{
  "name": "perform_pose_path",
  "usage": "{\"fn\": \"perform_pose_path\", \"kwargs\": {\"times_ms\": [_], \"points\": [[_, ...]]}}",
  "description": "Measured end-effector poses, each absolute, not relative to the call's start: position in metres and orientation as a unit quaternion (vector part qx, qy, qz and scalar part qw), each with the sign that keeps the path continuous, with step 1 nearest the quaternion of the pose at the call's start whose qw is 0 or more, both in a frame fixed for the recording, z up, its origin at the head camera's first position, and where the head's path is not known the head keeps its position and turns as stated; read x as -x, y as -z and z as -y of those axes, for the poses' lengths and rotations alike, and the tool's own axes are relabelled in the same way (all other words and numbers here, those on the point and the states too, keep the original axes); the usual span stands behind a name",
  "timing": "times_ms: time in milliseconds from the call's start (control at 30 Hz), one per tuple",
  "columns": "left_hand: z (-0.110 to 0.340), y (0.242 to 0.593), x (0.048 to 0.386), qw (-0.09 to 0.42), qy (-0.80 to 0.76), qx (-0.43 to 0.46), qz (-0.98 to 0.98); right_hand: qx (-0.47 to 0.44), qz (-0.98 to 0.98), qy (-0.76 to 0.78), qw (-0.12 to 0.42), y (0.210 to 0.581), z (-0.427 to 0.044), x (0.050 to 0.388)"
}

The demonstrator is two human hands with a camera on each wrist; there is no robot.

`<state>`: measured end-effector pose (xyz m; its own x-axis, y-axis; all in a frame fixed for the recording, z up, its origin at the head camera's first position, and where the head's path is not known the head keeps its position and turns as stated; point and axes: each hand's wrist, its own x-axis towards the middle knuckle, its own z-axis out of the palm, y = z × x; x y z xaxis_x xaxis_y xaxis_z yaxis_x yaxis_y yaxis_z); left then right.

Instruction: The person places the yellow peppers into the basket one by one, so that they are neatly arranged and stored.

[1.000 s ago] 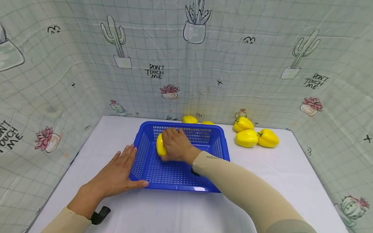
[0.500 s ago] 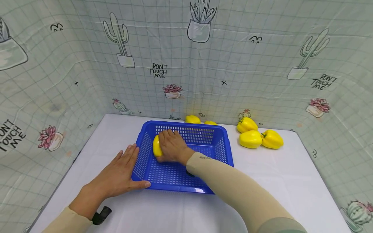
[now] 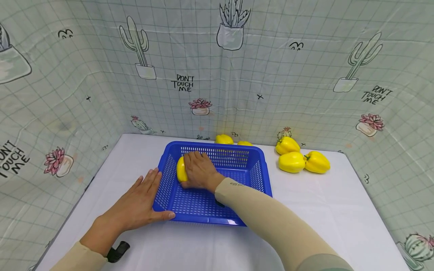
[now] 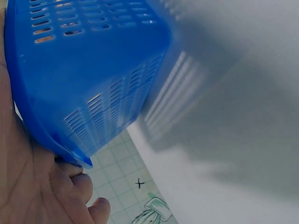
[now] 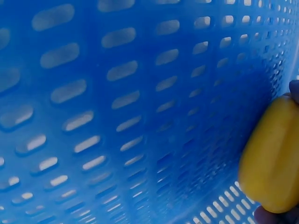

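Observation:
A blue plastic basket (image 3: 207, 218) with slotted walls stands on the white table. Inside it, toward the left wall, my right hand (image 3: 200, 171) grips a yellow bell pepper (image 3: 181, 170) from the right side. In the right wrist view the pepper (image 5: 273, 158) shows close to the slotted wall and floor, with fingertips at its top and bottom ends. My left hand (image 3: 135, 205) lies along the basket's left rim with straight fingers, its thumb on the near left corner. The left wrist view shows its palm against the rim of the basket (image 4: 70, 84).
Right of the basket, three yellow bell peppers (image 3: 291, 162) lie grouped together. Behind the basket's far wall, two more yellow bell peppers (image 3: 224, 139) are partly hidden. A patterned cloth (image 3: 237, 75) hangs at the back and sides of the table.
My right hand has shifted slightly left with the bell pepper, closer to the basket's left wall. The left hand has stayed on the rim. The whole view shifted a little.

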<state>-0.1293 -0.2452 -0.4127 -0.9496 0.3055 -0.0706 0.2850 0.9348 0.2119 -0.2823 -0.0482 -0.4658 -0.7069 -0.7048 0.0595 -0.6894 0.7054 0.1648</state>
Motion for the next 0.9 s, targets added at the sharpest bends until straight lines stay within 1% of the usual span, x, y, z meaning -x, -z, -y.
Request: {"fn": "perform_pose_path", "kwargs": {"times_ms": [300, 433, 667, 900], "points": [[0.2447, 0.4119, 0.1293, 0.048, -0.098, -0.154, -0.982, -0.369, 0.925, 0.062, 0.058, 0.4659, 0.0486, 0.2818], [0.2442, 0.4113, 0.1295, 0.050, -0.099, -0.152, -0.982, -0.365, 0.928, 0.059, 0.050, 0.4659, 0.0486, 0.2823], [0.2431, 0.4100, 0.1297, 0.055, -0.103, -0.148, -0.982, -0.366, 0.927, 0.055, 0.058, 0.4642, 0.0463, 0.2814], [0.2443, 0.4094, 0.1287, 0.061, -0.104, -0.148, -0.982, -0.370, 0.926, 0.055, 0.051, 0.4611, 0.0450, 0.2804]]}}
